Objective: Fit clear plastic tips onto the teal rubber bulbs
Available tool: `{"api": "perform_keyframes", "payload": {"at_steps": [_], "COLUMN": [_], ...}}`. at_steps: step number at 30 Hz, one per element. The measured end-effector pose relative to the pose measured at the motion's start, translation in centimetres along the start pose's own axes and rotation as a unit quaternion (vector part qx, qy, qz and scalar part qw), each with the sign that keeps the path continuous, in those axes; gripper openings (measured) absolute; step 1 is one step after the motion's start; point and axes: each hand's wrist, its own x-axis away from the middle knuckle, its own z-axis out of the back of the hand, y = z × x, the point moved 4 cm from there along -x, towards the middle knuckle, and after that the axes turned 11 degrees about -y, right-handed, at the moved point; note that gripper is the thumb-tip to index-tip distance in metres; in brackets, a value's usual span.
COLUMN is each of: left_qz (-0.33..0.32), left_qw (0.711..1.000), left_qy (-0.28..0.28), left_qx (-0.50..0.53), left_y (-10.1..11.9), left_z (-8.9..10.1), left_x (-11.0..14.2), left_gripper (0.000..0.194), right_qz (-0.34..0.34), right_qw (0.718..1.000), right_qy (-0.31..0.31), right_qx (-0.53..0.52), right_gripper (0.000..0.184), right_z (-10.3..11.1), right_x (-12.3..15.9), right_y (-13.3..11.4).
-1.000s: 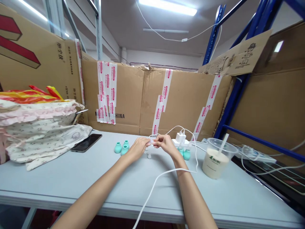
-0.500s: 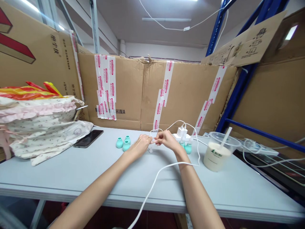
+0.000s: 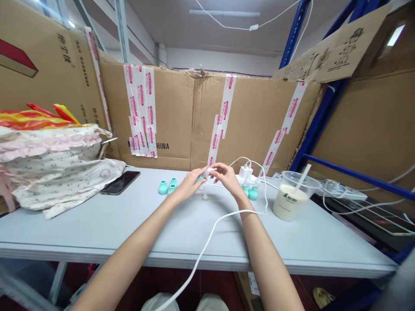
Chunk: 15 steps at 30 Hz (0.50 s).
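Note:
My left hand (image 3: 189, 185) is closed around a small teal bulb (image 3: 200, 178), mostly hidden by the fingers. Close against it, the fingers of my right hand (image 3: 224, 176) pinch a whitish, clear plastic tip (image 3: 209, 171) at the bulb's end. Whether the tip is seated in the bulb I cannot tell. Below the hands, a small clear piece (image 3: 204, 195) stands on the table. Left of my left hand is a group of teal open-necked bulbs (image 3: 163, 187). Past my right wrist are teal bulbs with clear tips (image 3: 253, 192).
A white cable (image 3: 214, 226) loops over my right forearm from a charger (image 3: 245, 172) in a power strip. A drink cup (image 3: 292, 201) with a straw stands at right. A phone (image 3: 120, 182) and a floral cloth bag (image 3: 58, 172) lie left. Cardboard (image 3: 175, 112) walls the back.
Both hands have risen slightly and turned, so the teal bulb in my left hand now shows. My right fingers have spread a little around the clear tip. The view has tilted slightly down.

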Motion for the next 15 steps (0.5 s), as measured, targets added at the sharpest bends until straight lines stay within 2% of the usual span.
{"api": "perform_keyframes", "payload": {"at_steps": [4, 10, 12, 15], "left_qz": [-0.009, -0.021, -0.002, 0.033], "left_qw": [0.996, 0.974, 0.961, 0.938], "left_qy": [0.022, 0.117, 0.113, 0.073], "left_qx": [-0.087, -0.193, -0.253, -0.337], "left_y": [-0.1, 0.4, 0.4, 0.3], "left_z": [-0.2, 0.5, 0.7, 0.8], "left_x": [0.1, 0.5, 0.5, 0.3], "left_gripper": [0.048, 0.036, 0.029, 0.027], "right_qz": [0.009, -0.003, -0.004, -0.002], "right_qw": [1.000, 1.000, 1.000, 0.997], "right_qy": [0.020, 0.030, 0.022, -0.014], "right_qx": [-0.013, 0.002, 0.022, 0.072], "right_gripper": [0.031, 0.035, 0.036, 0.035], "right_z": [0.0, -0.4, -0.5, -0.8], "right_x": [0.0, 0.2, 0.2, 0.4], "right_y": [-0.4, -1.1, -1.2, -1.2]}}
